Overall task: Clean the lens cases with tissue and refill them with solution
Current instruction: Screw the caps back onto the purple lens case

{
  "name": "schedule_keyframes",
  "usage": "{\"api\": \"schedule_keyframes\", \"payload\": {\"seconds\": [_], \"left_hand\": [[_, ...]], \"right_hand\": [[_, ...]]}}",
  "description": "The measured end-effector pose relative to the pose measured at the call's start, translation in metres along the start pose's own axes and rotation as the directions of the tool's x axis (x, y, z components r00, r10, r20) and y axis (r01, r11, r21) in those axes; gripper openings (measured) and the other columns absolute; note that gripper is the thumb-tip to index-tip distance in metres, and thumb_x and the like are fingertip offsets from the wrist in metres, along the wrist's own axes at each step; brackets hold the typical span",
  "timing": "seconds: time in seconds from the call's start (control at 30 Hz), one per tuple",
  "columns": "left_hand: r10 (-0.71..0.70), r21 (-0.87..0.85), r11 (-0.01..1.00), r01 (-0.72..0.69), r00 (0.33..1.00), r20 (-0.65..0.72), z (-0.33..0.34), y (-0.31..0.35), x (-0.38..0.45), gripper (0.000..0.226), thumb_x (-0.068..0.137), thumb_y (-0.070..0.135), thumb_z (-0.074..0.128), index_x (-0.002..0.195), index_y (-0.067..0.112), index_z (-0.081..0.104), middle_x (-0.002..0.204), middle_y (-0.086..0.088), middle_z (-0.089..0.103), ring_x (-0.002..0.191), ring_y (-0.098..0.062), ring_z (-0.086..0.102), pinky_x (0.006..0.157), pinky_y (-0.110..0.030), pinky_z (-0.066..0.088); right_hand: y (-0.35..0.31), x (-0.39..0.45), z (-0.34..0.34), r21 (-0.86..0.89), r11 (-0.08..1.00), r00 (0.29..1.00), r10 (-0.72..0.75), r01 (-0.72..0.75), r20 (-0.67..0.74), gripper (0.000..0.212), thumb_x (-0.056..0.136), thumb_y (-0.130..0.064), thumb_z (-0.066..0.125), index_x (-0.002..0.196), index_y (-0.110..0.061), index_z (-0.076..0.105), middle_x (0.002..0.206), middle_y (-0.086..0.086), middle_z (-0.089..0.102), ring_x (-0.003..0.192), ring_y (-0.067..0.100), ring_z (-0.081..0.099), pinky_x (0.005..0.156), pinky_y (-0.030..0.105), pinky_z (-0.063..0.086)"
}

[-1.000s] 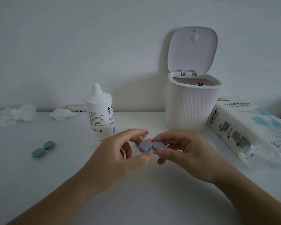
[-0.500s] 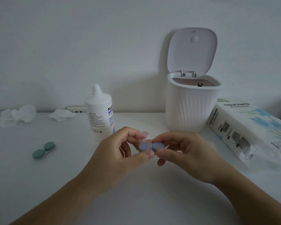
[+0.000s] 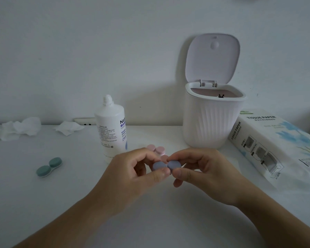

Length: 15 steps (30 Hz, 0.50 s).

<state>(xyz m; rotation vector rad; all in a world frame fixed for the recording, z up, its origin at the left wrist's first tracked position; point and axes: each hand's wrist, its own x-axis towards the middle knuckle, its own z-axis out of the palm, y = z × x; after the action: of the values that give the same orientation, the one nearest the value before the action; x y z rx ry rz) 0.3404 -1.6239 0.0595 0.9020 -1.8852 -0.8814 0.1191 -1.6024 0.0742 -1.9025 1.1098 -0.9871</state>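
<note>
- Both hands meet at the middle of the white table [image 3: 43,203], and between them sits the small lavender-blue plastic twin-cup lens case [image 3: 166,166], held up off the surface.
- The left hand [image 3: 131,178] pinches the left cap: thumb pressed on its near edge, fingers curled round the far side.
- The right hand [image 3: 202,169] does the same on the right cap, thumb low in front, fingers curled over the top.
- Here's the key relation: the case's long axis runs left to right, straight across from hand to hand, caps facing the camera. Each hand is right on its own cap, so neither is nearer; either one could twist first while the other steadies.
- Both lids look screwed on, so I judge the move coming is unscrewing, with cleaning of this case yet to start.
- Just behind the hands lies a pale pink lens case [image 3: 156,149], partly hidden by the fingers.
- The white solution bottle [image 3: 112,129] stands uncapped just left of that, nearer the left hand.
- Well off to the left rests the teal-green lens case [image 3: 49,167], lying on a slant.
- The tissue paper pack [image 3: 276,145] sits on the right, nearer the right hand, beside the white ribbed bin [image 3: 211,122] with its lid up.
- Crumpled white tissues [image 3: 21,128] lie far back on the left.
</note>
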Motion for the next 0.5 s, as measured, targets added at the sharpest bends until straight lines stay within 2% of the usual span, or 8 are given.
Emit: {"api": "schedule_keyframes", "payload": {"seconds": [0.13,0.3,0.43,0.5], "left_hand": [[-0.004,-0.059,0.998,0.007,0.998,0.055,-0.002,-0.002,0.002,0.009,0.079,0.034,0.079,0.084,0.027,0.076,0.075,0.027,0.070,0.078,0.017,0.059,0.068,-0.001,0.041],[-0.016,-0.139,0.990,0.026,0.997,0.074,-0.004,-0.008,0.003,0.019,0.076,0.045,0.078,0.092,0.036,0.078,0.096,0.016,0.077,0.096,0.008,0.066,0.076,-0.010,0.049],[-0.014,-0.235,0.971,0.047,0.990,0.140,-0.005,-0.012,0.004,0.020,0.077,0.039,0.079,0.093,0.028,0.080,0.085,0.010,0.076,0.083,0.004,0.067,0.070,-0.013,0.051],[-0.012,-0.247,0.968,0.053,0.986,0.166,-0.006,-0.013,0.004,0.020,0.077,0.036,0.080,0.094,0.026,0.079,0.086,0.010,0.076,0.081,0.003,0.067,0.071,-0.014,0.051]], "right_hand": [[0.001,0.000,0.000,0.030,0.999,1.000,-0.016,0.016,0.010,0.017,0.087,-0.031,0.074,0.104,-0.034,0.074,0.097,-0.005,0.076,0.076,0.017,0.077,0.078,0.026,0.058],[0.000,0.000,-0.001,0.083,0.996,0.999,-0.036,0.035,0.008,0.025,0.082,-0.039,0.074,0.106,-0.034,0.075,0.096,-0.005,0.077,0.077,0.019,0.077,0.079,0.028,0.059],[0.002,0.000,0.000,0.101,0.993,0.997,-0.067,0.064,0.025,0.027,0.083,-0.035,0.075,0.108,-0.044,0.074,0.095,-0.006,0.078,0.077,0.019,0.077,0.078,0.025,0.059],[0.003,0.000,0.001,0.108,0.992,0.997,-0.070,0.067,0.028,0.027,0.083,-0.035,0.076,0.108,-0.044,0.074,0.095,-0.004,0.079,0.077,0.019,0.077,0.078,0.024,0.059]]}}
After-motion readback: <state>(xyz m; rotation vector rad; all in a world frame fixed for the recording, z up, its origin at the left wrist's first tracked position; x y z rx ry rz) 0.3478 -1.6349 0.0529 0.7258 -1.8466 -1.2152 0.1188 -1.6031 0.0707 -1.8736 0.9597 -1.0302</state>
